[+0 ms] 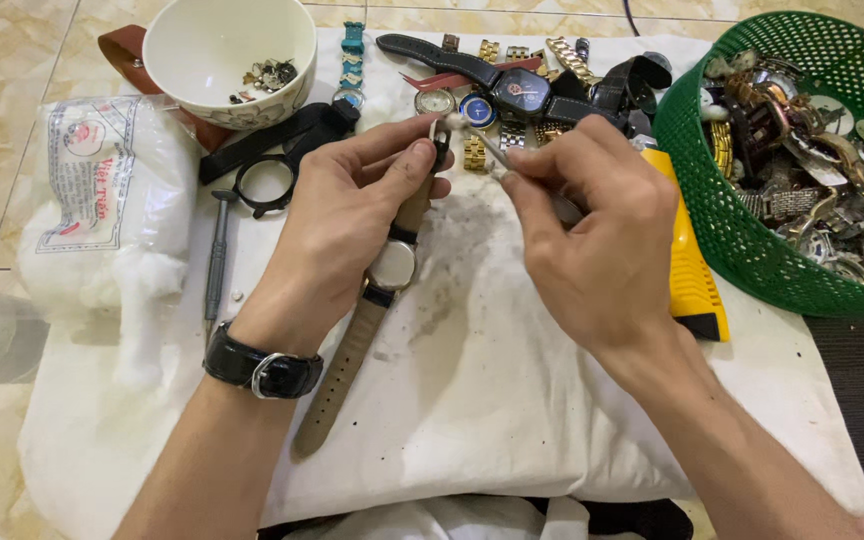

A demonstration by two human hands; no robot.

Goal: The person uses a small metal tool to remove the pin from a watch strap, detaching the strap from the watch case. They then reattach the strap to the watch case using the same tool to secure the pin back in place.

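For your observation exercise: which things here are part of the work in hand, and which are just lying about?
In use:
left hand
right hand
brown-strap watch
thin tool

Lying about:
green basket
white bowl
cotton bag
screwdriver
yellow tool
row of watches

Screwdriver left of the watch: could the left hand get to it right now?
Probably not at once: the left hand is pinching the watch. The screwdriver itself lies uncovered on the cloth.
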